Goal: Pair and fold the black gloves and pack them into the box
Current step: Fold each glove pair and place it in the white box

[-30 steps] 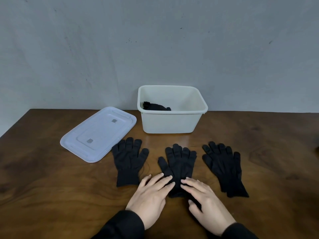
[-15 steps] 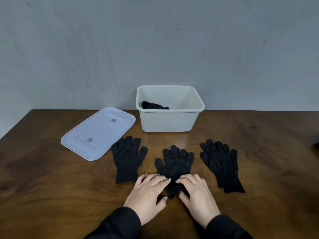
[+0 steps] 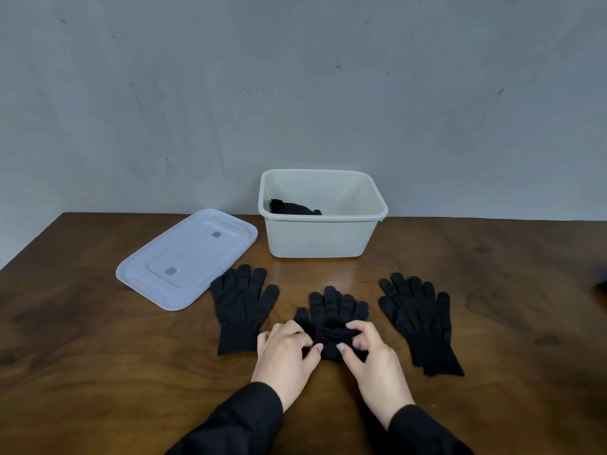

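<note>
Three black gloves or glove stacks lie in a row on the wooden table (image 3: 98,372). My left hand (image 3: 285,351) and my right hand (image 3: 371,356) both pinch the cuff end of the middle glove (image 3: 335,310), which is bunched and rolled up toward its fingers. The left glove (image 3: 241,303) lies flat beside my left hand. Spread out on the right is the right glove (image 3: 417,316). Behind them stands the open white box (image 3: 318,238), with a folded black glove bundle (image 3: 289,207) in its left corner.
The white box lid (image 3: 187,257) lies flat at the left, its near corner just touching the left glove's fingers. A grey wall rises behind the table's far edge. Bare wood stretches to the right of the gloves and at the front left.
My hands went from lying flat on the middle glove's cuff to pinching it with curled fingers. The cuff has been rolled up toward the glove's fingers, so the glove looks shorter.
</note>
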